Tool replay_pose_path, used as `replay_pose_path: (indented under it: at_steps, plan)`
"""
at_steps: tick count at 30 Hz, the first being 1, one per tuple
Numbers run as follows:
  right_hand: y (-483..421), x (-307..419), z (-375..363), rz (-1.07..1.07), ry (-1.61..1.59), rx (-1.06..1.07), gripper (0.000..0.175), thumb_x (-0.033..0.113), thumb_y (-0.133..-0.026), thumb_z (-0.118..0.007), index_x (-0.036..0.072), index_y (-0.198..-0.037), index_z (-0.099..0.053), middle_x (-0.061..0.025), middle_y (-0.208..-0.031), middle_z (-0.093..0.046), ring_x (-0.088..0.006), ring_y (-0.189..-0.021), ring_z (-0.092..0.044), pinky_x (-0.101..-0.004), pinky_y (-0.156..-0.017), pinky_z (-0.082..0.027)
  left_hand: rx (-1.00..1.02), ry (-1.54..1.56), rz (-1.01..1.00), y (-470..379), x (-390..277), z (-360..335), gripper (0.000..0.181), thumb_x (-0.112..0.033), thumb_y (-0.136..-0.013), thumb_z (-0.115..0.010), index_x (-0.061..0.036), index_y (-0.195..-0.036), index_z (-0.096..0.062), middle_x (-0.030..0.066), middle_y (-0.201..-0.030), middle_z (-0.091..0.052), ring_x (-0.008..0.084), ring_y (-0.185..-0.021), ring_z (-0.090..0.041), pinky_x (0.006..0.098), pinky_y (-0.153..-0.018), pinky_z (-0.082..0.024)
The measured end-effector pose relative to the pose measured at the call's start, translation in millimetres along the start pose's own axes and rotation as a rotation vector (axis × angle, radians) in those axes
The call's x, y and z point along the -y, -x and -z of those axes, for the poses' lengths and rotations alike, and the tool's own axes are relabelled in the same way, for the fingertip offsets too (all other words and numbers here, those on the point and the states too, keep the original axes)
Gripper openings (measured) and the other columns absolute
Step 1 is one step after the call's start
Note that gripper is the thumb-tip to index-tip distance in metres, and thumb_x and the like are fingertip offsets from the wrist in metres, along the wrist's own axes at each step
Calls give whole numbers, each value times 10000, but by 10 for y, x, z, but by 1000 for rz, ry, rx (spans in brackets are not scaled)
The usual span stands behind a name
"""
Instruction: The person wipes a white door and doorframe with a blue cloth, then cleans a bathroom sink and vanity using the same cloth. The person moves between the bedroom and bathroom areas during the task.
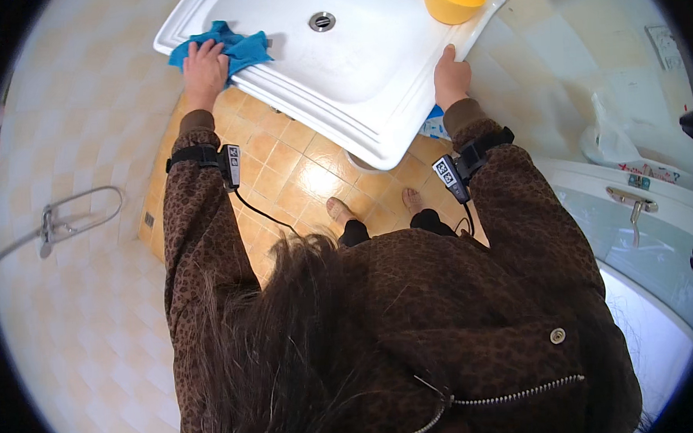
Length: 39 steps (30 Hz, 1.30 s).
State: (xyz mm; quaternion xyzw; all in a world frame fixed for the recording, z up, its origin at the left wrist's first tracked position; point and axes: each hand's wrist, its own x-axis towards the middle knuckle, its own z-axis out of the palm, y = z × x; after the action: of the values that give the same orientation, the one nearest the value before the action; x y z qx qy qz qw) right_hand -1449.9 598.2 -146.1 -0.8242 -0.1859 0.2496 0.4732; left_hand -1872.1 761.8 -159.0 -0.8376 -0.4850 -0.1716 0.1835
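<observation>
My left hand (205, 71) presses a crumpled blue cloth (246, 48) onto the left front rim of a white ceramic washbasin (362, 68). Its fingers lie over the cloth, which drapes a little past the basin's outer edge. My right hand (452, 77) grips the basin's right rim, thumb on top and the other fingers partly hidden below. Just beyond that hand, a yellow plastic scoop (454, 2) rests on the right side of the basin. A metal drain (322, 22) sits in the basin's bottom.
Tan floor tiles (272, 144) and my feet show below the basin. A round white rim (364, 162) and a blue-and-white package (434, 123) are partly hidden under it. At left is a wall shower fitting (47, 226); at right, a metal handle (634, 201) and a plastic bag (604, 135).
</observation>
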Motion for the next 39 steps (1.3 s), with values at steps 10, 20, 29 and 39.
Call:
replay_pose_path:
  at_steps: [10, 20, 29, 39]
  plan:
    - [-57, -35, 74, 39, 151, -59, 721, 506, -967, -383, -183, -1083, -564, -350, -1080, -610, -477, -1034, -579, -472, -924, -447, 42, 606, -325, 669, -2517, 1281, 248, -187, -811, -588, -41, -998, -662, 153, -1048, -637, 337, -1089, -559, 481, -1016, -391]
    - [-14, -33, 113, 64, 64, 11, 757, 531, -980, -326, -180, -1066, -571, -363, -1092, -597, -479, -1035, -577, -491, -910, -453, -31, 263, -101, 0, -302, 291, 262, -211, -847, -513, -95, -968, -715, 75, -1010, -689, 292, -1017, -587, 467, -832, -455]
    - [-170, -229, 48, 124, 54, 7, 793, 554, -969, -321, -191, -1087, -565, -329, -1030, -626, -414, -961, -614, -445, -876, -477, -35, 477, -331, 373, -1850, 867, 255, -280, -841, -591, -44, -923, -642, 135, -974, -639, 310, -966, -589, 476, -846, -447]
    - [-340, -397, -26, 138, 259, -151, 688, 504, -988, -369, -141, -1089, -588, -336, -1082, -609, -471, -1037, -572, -463, -924, -440, 59, 537, -275, 168, -892, 429, 218, -191, -892, -533, -53, -958, -688, 135, -967, -687, 313, -885, -627, 442, -782, -479]
